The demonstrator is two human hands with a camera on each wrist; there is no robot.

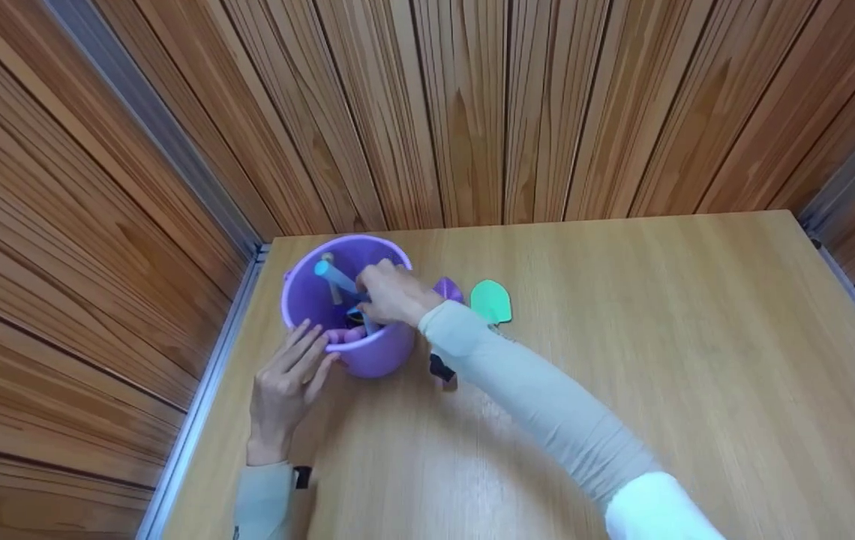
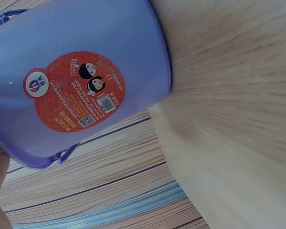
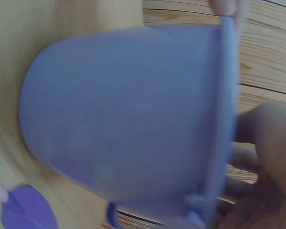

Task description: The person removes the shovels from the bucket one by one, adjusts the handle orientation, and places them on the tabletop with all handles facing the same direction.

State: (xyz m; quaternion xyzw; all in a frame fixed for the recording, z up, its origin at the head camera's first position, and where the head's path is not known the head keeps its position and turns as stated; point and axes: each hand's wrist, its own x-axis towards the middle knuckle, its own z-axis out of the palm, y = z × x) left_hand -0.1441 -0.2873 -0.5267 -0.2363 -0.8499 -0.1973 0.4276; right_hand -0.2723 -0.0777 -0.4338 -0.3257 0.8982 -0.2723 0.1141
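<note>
As panelled walls [image 1: 465, 112] meet behind, light wooden tabletop [image 1: 660, 360], purple bucket [image 1: 379, 362]

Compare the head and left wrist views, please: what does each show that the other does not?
Only the head view shows the right hand in the mouth of the purple bucket, a light-blue rod inside, and a green blade on the table. Only the left wrist view shows the red label. Both show the bucket, table, panelled wall and the left hand at the rim.

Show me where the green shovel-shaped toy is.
In the head view, the green shovel-shaped toy lies on the table, right of the purple bucket, beside a purple toy and just beyond the right sleeve.
</note>
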